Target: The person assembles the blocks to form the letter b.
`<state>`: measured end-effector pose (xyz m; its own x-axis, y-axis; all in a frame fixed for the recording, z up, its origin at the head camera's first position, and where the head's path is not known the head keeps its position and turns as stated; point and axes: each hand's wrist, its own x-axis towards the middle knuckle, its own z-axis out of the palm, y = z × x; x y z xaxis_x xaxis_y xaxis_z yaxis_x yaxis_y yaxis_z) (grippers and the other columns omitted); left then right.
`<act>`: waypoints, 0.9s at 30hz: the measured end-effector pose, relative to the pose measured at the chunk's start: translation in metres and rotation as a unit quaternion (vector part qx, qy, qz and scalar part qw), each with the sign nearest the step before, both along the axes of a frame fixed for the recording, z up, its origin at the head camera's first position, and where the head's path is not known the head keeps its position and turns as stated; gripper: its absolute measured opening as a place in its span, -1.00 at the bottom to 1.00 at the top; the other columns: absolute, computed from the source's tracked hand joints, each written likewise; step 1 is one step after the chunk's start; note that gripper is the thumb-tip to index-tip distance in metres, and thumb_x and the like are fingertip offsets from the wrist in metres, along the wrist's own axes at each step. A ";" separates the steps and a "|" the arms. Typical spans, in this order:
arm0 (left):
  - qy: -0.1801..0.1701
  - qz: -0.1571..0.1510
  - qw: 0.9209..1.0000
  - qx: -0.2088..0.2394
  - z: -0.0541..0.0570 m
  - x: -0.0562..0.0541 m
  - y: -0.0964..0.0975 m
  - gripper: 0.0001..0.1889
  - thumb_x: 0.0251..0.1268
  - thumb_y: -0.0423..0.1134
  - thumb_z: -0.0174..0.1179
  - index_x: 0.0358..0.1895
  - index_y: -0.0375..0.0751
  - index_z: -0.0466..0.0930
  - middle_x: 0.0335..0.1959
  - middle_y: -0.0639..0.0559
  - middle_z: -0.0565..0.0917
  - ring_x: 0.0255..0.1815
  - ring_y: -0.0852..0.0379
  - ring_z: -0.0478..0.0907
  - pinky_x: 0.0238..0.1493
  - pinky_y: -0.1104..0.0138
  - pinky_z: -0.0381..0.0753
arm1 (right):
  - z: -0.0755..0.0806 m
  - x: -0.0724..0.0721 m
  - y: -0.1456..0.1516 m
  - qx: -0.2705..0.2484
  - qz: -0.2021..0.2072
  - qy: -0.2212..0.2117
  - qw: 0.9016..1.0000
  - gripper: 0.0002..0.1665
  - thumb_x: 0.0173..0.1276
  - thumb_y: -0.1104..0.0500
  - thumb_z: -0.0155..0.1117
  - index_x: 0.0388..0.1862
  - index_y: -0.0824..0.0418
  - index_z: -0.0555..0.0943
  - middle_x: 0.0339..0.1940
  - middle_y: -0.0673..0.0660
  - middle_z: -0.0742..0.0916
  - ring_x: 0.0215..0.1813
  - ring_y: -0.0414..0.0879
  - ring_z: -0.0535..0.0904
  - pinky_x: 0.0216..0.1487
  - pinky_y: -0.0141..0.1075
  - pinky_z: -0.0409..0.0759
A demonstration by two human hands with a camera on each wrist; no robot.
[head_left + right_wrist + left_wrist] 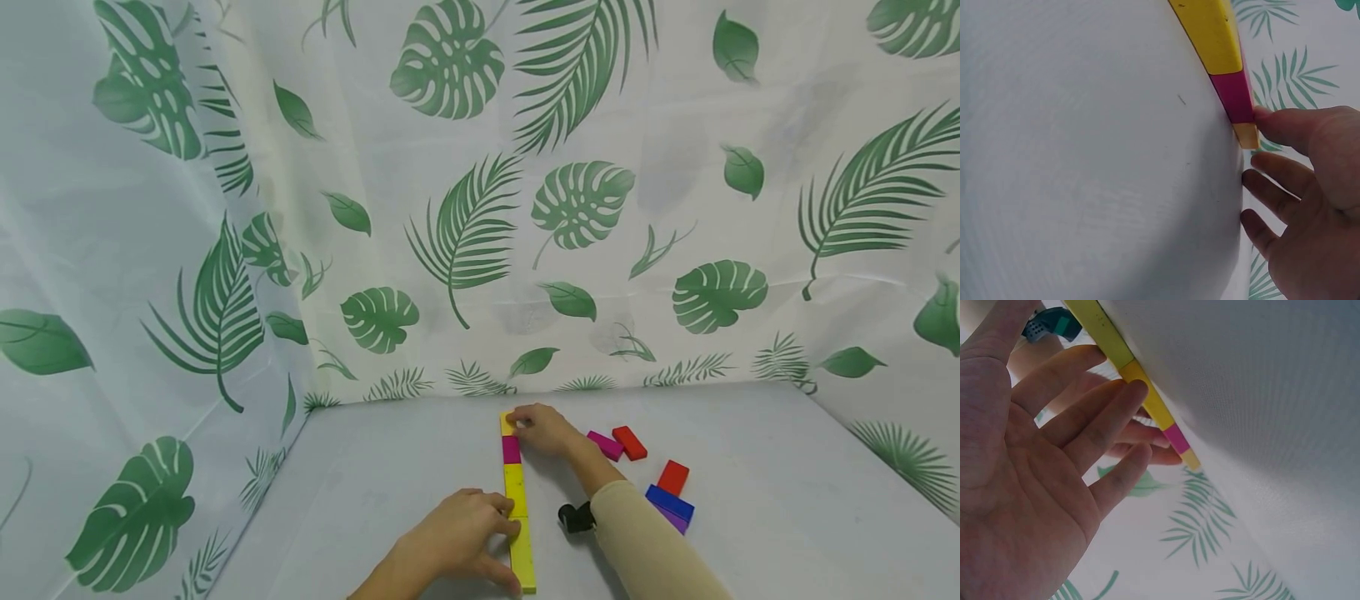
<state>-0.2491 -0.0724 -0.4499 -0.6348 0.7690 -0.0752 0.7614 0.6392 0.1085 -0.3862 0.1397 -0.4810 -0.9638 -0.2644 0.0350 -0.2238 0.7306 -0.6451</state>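
Note:
Flat blocks lie end to end in a straight row on the table. Nearest is a yellow-green block [522, 558], then a yellow block [515, 490], a magenta block [511, 450] and a short orange-yellow block [507, 427] at the far end. My left hand [457, 533] rests along the row's left side, fingers loosely spread, fingertips at the two nearer blocks. At the far end is my right hand [546, 429]. Its thumb [1272, 122] touches the side of the row near the joint of the magenta and orange-yellow blocks; the other fingers extend past the end.
Right of the row lie loose blocks: a magenta one [604, 446], a red one [629, 442], another red one [673, 478], a blue one [670, 503] and a purple one [672, 521]. A black device [576, 517] sits by the right wrist. Leaf-printed sheeting [480, 367] surrounds the table.

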 end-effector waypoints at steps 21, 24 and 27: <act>0.031 -0.026 0.999 0.003 -0.003 0.002 -0.002 -0.32 0.00 0.47 0.42 0.19 0.26 0.76 0.21 0.21 0.71 0.23 0.30 0.60 0.30 0.14 0.63 | 0.030 0.043 0.009 0.037 0.025 0.106 0.993 -0.46 0.48 0.09 0.37 0.41 0.10 0.60 0.52 0.22 0.54 0.54 0.24 0.42 0.47 0.26 0.43; 0.035 -0.025 0.999 0.006 -0.003 0.002 -0.002 -0.32 -0.01 0.47 0.43 0.18 0.25 0.76 0.21 0.20 0.71 0.23 0.30 0.60 0.31 0.15 0.62 | 0.031 0.049 0.008 0.040 0.026 0.105 0.993 -0.42 0.47 0.08 0.38 0.44 0.10 0.57 0.53 0.23 0.53 0.53 0.24 0.43 0.46 0.27 0.44; 0.038 -0.022 0.999 0.011 -0.004 0.002 -0.003 -0.30 -0.03 0.47 0.43 0.18 0.24 0.76 0.22 0.19 0.71 0.23 0.29 0.60 0.33 0.16 0.61 | 0.032 0.053 0.008 0.047 0.025 0.100 0.994 -0.37 0.45 0.06 0.40 0.47 0.08 0.55 0.53 0.20 0.53 0.52 0.23 0.43 0.44 0.26 0.46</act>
